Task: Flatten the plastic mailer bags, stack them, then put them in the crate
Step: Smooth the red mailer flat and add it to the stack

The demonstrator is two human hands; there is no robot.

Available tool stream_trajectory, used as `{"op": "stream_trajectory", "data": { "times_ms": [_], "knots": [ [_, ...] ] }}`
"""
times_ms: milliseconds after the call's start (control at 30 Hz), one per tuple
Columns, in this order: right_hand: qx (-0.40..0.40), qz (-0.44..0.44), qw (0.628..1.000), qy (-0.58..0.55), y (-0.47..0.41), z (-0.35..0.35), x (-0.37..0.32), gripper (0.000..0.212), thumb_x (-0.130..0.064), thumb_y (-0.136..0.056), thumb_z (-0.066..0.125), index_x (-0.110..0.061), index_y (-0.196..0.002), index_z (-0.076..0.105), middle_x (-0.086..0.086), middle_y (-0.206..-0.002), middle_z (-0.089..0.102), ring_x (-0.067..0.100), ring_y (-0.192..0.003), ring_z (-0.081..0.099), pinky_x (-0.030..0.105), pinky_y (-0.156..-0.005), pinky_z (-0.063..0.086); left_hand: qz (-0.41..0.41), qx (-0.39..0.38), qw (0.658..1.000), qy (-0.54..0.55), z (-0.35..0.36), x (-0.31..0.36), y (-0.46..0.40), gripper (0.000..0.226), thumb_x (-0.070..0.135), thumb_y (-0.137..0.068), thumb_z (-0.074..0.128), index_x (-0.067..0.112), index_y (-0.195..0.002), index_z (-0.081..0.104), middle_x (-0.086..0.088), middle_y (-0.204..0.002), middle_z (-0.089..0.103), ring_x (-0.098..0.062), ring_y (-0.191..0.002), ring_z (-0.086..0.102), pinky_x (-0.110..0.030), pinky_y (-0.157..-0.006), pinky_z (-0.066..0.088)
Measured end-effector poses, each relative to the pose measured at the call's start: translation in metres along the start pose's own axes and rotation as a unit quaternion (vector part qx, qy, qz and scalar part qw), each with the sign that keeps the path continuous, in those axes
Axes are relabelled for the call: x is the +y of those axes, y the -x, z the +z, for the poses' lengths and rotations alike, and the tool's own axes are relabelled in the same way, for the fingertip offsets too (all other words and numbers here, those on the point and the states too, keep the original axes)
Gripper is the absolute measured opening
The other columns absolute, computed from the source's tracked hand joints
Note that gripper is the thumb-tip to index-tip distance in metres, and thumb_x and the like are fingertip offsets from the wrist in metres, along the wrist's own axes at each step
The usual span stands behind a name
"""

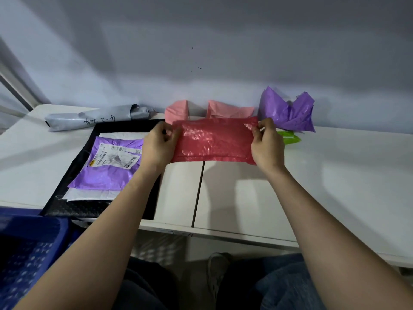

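Observation:
I hold a red bubble mailer (213,140) stretched between both hands above the white table (335,175). My left hand (157,146) pinches its left end and my right hand (267,145) pinches its right end. To the left lies a stack: a flat purple mailer (107,166) with a shipping label, on a white mailer (89,194), on a large black mailer (73,209). A blue crate (26,253) stands at the lower left, below the table edge.
Along the wall lie a rolled grey mailer (96,118), two crumpled pink mailers (176,109) (228,110), a crumpled purple mailer (288,110) and a green mailer (289,137). The table's front edge runs just above my knees.

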State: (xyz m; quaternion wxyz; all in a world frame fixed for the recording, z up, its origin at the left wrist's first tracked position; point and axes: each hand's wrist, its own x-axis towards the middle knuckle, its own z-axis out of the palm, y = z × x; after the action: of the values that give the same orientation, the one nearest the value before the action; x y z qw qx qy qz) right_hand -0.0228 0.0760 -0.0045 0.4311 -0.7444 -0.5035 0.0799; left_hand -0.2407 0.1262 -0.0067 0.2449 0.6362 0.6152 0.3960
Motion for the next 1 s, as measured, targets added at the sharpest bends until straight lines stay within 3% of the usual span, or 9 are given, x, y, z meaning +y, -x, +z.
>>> {"op": "stream_trajectory", "data": {
  "times_ms": [133,200,267,333,467,633,800,1000],
  "knots": [
    [-0.162,0.073,0.981,0.078,0.005,0.004,0.024,0.021,-0.015,-0.093,0.052,-0.006,-0.111,0.049,0.018,-0.107,0.065,0.036,-0.097,0.060,0.035,-0.077,0.042,-0.059,-0.175,0.975,-0.127,0.000,-0.025,0.003,0.021,0.035,-0.090,0.055,0.014,-0.093,0.050,-0.011,-0.086,0.067,-0.031,-0.075,0.067,-0.041,-0.076,0.055],
    [-0.245,0.117,0.958,0.089,0.009,0.006,0.031,0.026,-0.016,-0.091,0.054,-0.010,-0.114,0.044,0.017,-0.107,0.064,0.033,-0.089,0.062,0.034,-0.076,0.046,-0.087,-0.210,0.961,-0.158,-0.002,-0.031,0.005,0.022,0.036,-0.088,0.057,0.016,-0.091,0.048,-0.012,-0.091,0.069,-0.029,-0.078,0.067,-0.044,-0.079,0.055],
    [-0.288,0.130,0.943,0.106,0.010,0.009,0.034,0.032,-0.014,-0.089,0.053,-0.011,-0.117,0.040,0.017,-0.110,0.063,0.035,-0.093,0.062,0.035,-0.078,0.048,-0.096,-0.204,0.951,-0.211,-0.004,-0.031,0.006,0.028,0.037,-0.085,0.060,0.014,-0.098,0.049,-0.008,-0.099,0.065,-0.028,-0.090,0.063,-0.041,-0.084,0.052],
    [-0.298,0.110,0.939,0.134,0.010,0.011,0.033,0.039,-0.011,-0.088,0.051,-0.008,-0.125,0.038,0.018,-0.119,0.057,0.036,-0.107,0.057,0.034,-0.083,0.043,-0.077,-0.152,0.951,-0.259,-0.004,-0.030,0.006,0.035,0.034,-0.085,0.059,0.011,-0.110,0.050,-0.009,-0.111,0.061,-0.030,-0.104,0.057,-0.041,-0.088,0.048],
    [-0.277,0.052,0.946,0.161,0.014,0.017,0.028,0.044,-0.017,-0.093,0.047,-0.007,-0.135,0.038,0.017,-0.136,0.041,0.034,-0.127,0.039,0.039,-0.099,0.037,-0.025,-0.109,0.970,-0.217,0.005,-0.027,0.005,0.033,0.026,-0.091,0.051,0.007,-0.117,0.051,-0.014,-0.122,0.053,-0.034,-0.112,0.053,-0.041,-0.089,0.043],
    [-0.271,-0.035,0.940,0.203,0.024,0.032,0.023,0.047,-0.030,-0.098,0.040,-0.011,-0.141,0.036,0.011,-0.147,0.034,0.028,-0.136,0.029,0.042,-0.108,0.033,0.047,-0.144,0.960,-0.234,0.032,-0.031,0.014,0.042,0.029,-0.097,0.043,0.009,-0.133,0.046,-0.014,-0.138,0.045,-0.034,-0.126,0.042,-0.043,-0.100,0.038],
    [-0.306,-0.067,0.919,0.239,0.034,0.049,0.025,0.054,-0.040,-0.100,0.030,-0.019,-0.149,0.022,0.005,-0.160,0.009,0.022,-0.148,0.005,0.048,-0.119,0.010,0.071,-0.190,0.947,-0.249,0.059,-0.033,0.030,0.049,0.032,-0.100,0.032,0.014,-0.145,0.030,-0.010,-0.157,0.020,-0.026,-0.146,0.016,-0.043,-0.117,0.016],
    [-0.319,-0.086,0.903,0.274,0.042,0.061,0.034,0.055,-0.043,-0.100,0.025,-0.022,-0.150,0.017,0.005,-0.161,0.006,0.021,-0.148,0.001,0.046,-0.118,0.003,0.068,-0.255,0.923,-0.280,0.079,-0.045,0.047,0.054,0.039,-0.101,0.020,0.019,-0.150,0.010,-0.006,-0.160,0.003,-0.023,-0.148,0.000,-0.047,-0.118,0.006]
  ]
}}
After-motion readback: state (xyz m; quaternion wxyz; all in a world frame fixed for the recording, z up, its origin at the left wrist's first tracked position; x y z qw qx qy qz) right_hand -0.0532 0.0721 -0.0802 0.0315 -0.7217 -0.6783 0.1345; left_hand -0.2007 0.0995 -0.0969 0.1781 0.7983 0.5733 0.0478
